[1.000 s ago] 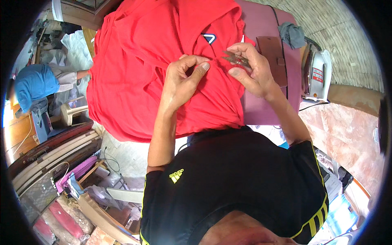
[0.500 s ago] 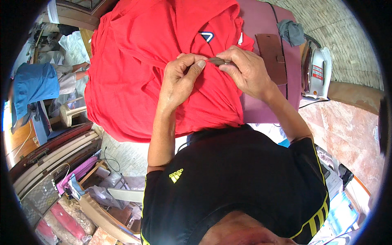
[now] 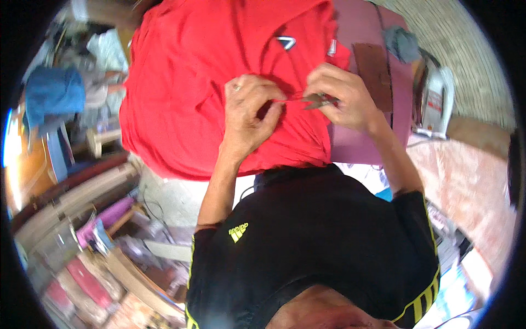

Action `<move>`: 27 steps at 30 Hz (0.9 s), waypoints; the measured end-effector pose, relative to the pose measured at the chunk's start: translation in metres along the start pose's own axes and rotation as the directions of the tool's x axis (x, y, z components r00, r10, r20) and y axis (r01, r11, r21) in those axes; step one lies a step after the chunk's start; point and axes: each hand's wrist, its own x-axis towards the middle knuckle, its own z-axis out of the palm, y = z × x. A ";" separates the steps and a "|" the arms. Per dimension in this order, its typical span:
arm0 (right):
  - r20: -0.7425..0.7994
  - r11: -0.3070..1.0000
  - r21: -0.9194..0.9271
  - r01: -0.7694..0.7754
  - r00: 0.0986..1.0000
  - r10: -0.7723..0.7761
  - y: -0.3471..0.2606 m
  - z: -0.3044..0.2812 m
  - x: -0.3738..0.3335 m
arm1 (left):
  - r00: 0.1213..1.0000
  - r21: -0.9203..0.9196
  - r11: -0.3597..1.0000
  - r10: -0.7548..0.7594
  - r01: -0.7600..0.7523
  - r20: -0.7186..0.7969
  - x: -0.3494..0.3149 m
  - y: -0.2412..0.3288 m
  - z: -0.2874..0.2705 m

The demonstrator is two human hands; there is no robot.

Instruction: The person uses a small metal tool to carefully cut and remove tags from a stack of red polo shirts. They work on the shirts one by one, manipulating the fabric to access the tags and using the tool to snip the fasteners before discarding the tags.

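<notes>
A large red garment (image 3: pixel 192 66) lies spread in loose folds over a mauve padded board, with a small dark blue and white patch (image 3: pixel 286 42) on it. Just above the cloth, my left hand (image 3: pixel 249 109) is closed, thumb and forefinger pinching a thin red thread (image 3: pixel 290 100). The strand runs across to the thread snips (image 3: pixel 315 102) that my right hand (image 3: pixel 346 97) grips. Their blades point left, at the strand; blur hides whether they are closed on it.
To the right, the mauve board (image 3: pixel 356 140) carries a brown flat piece (image 3: pixel 372 71) and a crumpled grey cloth (image 3: pixel 402 44). A white iron (image 3: pixel 438 104) stands beyond its right edge. Another person in blue (image 3: pixel 55 90) is at the far left, near stacked boards (image 3: pixel 76 192).
My hands have moved slightly down in view and farther apart, baring the red strand between them. The snips have shifted right with my right hand. The whole view has tilted a little.
</notes>
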 end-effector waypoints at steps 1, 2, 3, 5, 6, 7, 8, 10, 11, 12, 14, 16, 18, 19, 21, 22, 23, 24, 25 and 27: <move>-0.067 1.000 -0.020 -0.004 0.998 0.002 -0.003 0.006 -0.004 | 1.000 -0.011 1.000 0.017 -0.017 -0.004 -0.004 0.001 0.000; -0.121 1.000 -0.029 0.004 0.993 -0.008 -0.004 0.014 -0.008 | 1.000 -0.007 1.000 0.024 -0.024 -0.020 -0.009 0.001 0.002; -0.148 1.000 -0.028 0.006 0.989 -0.010 -0.001 0.021 -0.016 | 0.999 0.006 1.000 0.019 -0.019 -0.030 -0.016 0.002 0.002; -0.208 0.998 0.011 -0.061 0.976 0.062 0.001 0.027 -0.025 | 0.996 -0.085 0.996 0.014 -0.022 -0.088 -0.016 -0.005 0.009; -0.236 0.989 0.046 -0.140 0.960 0.147 0.002 0.029 -0.033 | 0.996 -0.124 0.992 0.029 -0.039 -0.081 -0.018 -0.009 0.014; -0.253 0.994 0.024 -0.111 0.961 0.113 0.007 0.031 -0.034 | 0.996 -0.178 0.982 0.042 -0.056 -0.080 -0.021 -0.012 0.020; -0.276 0.996 -0.012 -0.092 0.957 0.085 0.011 0.030 -0.036 | 0.994 -0.230 0.970 0.060 -0.079 -0.089 -0.021 -0.019 0.023; -0.249 0.995 -0.012 -0.104 0.963 0.098 0.023 0.023 -0.032 | 0.985 -0.347 0.923 0.129 -0.163 -0.118 -0.016 -0.034 0.031; -0.268 0.993 -0.012 -0.116 0.957 0.109 0.026 0.029 -0.035 | 0.983 -0.334 0.926 0.143 -0.175 -0.117 -0.021 -0.036 0.026; -0.275 0.997 -0.013 -0.075 0.959 0.068 0.034 0.027 -0.035 | 0.979 -0.335 0.923 0.155 -0.190 -0.129 -0.019 -0.036 0.026; -0.290 0.996 0.041 -0.085 0.953 0.093 0.040 0.025 -0.037 | 0.952 -0.295 0.913 0.224 -0.280 -0.211 -0.017 -0.041 0.031; -0.256 1.000 0.010 -0.009 0.967 0.012 0.053 0.020 -0.035 | 0.948 -0.298 0.915 0.204 -0.273 -0.242 -0.019 -0.043 0.039; -0.306 0.997 0.061 -0.051 0.950 0.068 0.048 0.022 -0.035 | 0.936 -0.310 0.903 0.212 -0.297 -0.280 -0.019 -0.049 0.045; -0.330 0.994 0.087 -0.071 0.939 0.096 0.045 0.023 -0.036 | 0.926 -0.310 0.897 0.219 -0.315 -0.308 -0.018 -0.051 0.048; -0.369 0.988 0.114 -0.099 0.920 0.135 0.046 0.024 -0.039 | 0.917 -0.302 0.897 0.219 -0.323 -0.332 -0.018 -0.051 0.052; -0.375 0.989 0.118 -0.090 0.918 0.128 0.045 0.026 -0.039 | 0.919 -0.299 0.902 0.205 -0.311 -0.335 -0.020 -0.052 0.053; -0.381 0.989 0.124 -0.080 0.916 0.122 0.047 0.025 -0.039 | 0.922 -0.294 0.909 0.191 -0.295 -0.337 -0.019 -0.050 0.053; -0.329 0.986 0.137 -0.095 0.935 0.136 0.051 0.019 -0.038 | 0.894 -0.320 0.874 0.235 -0.367 -0.382 -0.016 -0.053 0.052; -0.351 0.985 0.151 -0.083 0.927 0.131 0.053 0.019 -0.040 | 0.861 -0.341 0.832 0.278 -0.437 -0.425 -0.013 -0.056 0.052; -0.410 0.984 0.168 -0.062 0.903 0.127 0.048 0.027 -0.041 | 0.843 -0.339 0.808 0.321 -0.482 -0.432 -0.014 -0.054 0.047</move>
